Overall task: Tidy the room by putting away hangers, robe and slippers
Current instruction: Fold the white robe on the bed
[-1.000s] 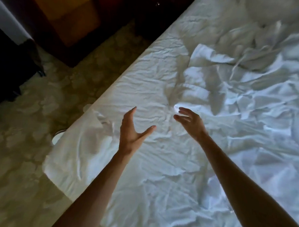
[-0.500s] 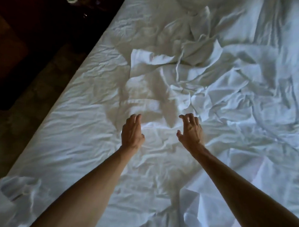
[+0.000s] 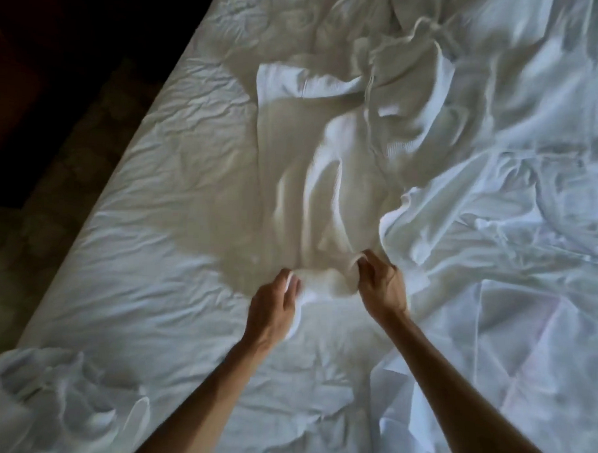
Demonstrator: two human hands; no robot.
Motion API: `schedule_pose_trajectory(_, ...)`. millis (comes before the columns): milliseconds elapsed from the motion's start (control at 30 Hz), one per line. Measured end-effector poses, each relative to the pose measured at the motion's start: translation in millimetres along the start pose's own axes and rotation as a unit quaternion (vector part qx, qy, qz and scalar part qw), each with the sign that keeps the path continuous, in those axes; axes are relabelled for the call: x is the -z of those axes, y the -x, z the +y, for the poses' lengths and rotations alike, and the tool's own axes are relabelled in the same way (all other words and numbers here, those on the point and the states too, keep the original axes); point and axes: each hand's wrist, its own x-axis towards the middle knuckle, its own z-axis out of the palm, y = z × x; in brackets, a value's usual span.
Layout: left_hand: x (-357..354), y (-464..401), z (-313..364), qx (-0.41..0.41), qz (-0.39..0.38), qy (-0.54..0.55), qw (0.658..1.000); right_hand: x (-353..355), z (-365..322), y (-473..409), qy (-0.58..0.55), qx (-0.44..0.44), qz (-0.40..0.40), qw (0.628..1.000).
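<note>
Robe (image 3: 330,179), mid-frame on the bed (image 3: 161,199): left hand (image 3: 273,307) and right hand (image 3: 382,286) pinch its near edge with curled fingers; the pickup step seems underway, lifting next.

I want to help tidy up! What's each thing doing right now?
Robe: crumpled on the bed, near edge bunched up in both hands.
Left hand: grips the robe's edge.
Right hand: pinches the robe's edge.
Bed sheet: wrinkled, unmade.
Floor: dark, hard to see.
</note>
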Motion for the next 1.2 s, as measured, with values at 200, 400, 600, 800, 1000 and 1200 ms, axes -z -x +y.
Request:
schedule_pose_trajectory(200,-32.9,154.9,-31.5,0.126,-0.072,0.096,0.985,12.6,-10.0,159.4,-0.11,-0.16,-0.082,0.977)
schedule_pose_trajectory(400,-18.3,134.6,-2.2,0.162,0.016,0.104,0.981,30.0,-27.5,154.9,-0.146,-0.139,-0.097,0.975)
schedule_pose_trajectory(600,-23.3,-26.0,62.6,0.048,0.122,0.023,0.991,41.9,-3.2,0.9,0.025,-0.117,0.19,0.975)
schedule_pose_trajectory(800,-48.7,-103.7,77.6,0.048,-0.061,-0.17,0.982,38.1,41.5,-74.9,0.198,-0.271,-0.02,0.942)
schedule_pose_trajectory(1000,-33.3,-31.8,64.7,0.054,-0.07,-0.155,0.984,54.8,17.6,-41.4,0.136,-0.26,-0.032,0.955)
schedule_pose_trajectory(1200,-15.4,86.3,14.8,0.141,-0.162,-0.16,0.964,36.4,5.3,103.4,0.087,-0.301,-0.057,0.948)
